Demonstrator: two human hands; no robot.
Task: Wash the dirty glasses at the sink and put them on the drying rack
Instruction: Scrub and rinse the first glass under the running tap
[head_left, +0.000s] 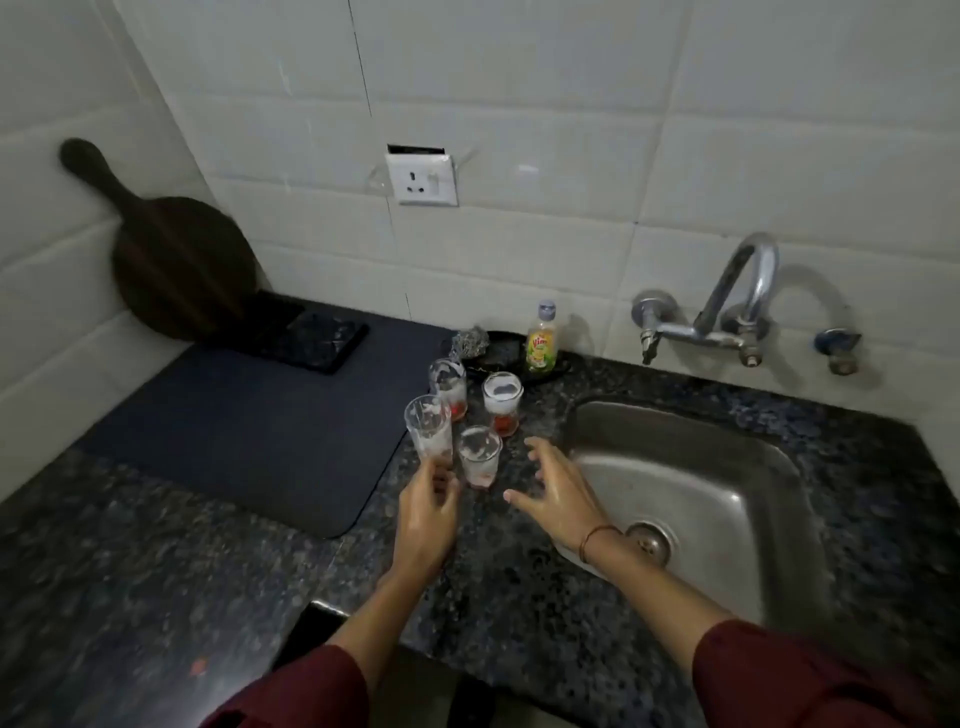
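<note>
Several dirty clear glasses with red dregs stand on the dark granite counter left of the steel sink (691, 431). My left hand (428, 514) grips the base of the nearest-left glass (428, 428), which tilts to the left. A short glass (479, 454) stands just right of it. Two more glasses (448, 384) (502, 402) stand behind. My right hand (558, 488) hovers open beside the short glass, fingers spread, holding nothing. A dark drying mat (249, 436) lies to the left of the glasses.
A dish soap bottle (542, 338) and a steel scrubber (470, 343) sit on a black tray at the wall. The tap (727, 312) juts from the tiled wall above the sink. A round dark board (182, 260) leans in the left corner.
</note>
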